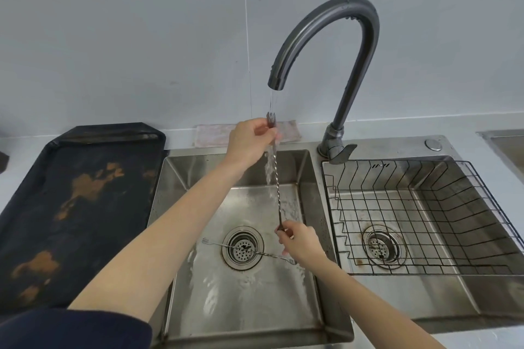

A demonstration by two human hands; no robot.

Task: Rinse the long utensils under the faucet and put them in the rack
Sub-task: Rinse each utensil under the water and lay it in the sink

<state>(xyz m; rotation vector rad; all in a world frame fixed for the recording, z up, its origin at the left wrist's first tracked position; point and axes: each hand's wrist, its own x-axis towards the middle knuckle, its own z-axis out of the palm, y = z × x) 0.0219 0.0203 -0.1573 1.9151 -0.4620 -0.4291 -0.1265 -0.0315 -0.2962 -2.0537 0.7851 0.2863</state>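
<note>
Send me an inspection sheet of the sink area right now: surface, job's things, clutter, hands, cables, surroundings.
Surface: left basin wet, water running from the faucet into it.
Job's things: one long twisted utensil held upright in the stream; a second utensil lies across the left drain; wire rack in the right basin, no utensils seen in it.
Clutter: dark stained tray left of the basins; cloth behind them.
Hands: left hand grips the held utensil's top; right hand pinches its lower end.
Cables: nothing seen.
Surroundings: plain grey wall.
</note>
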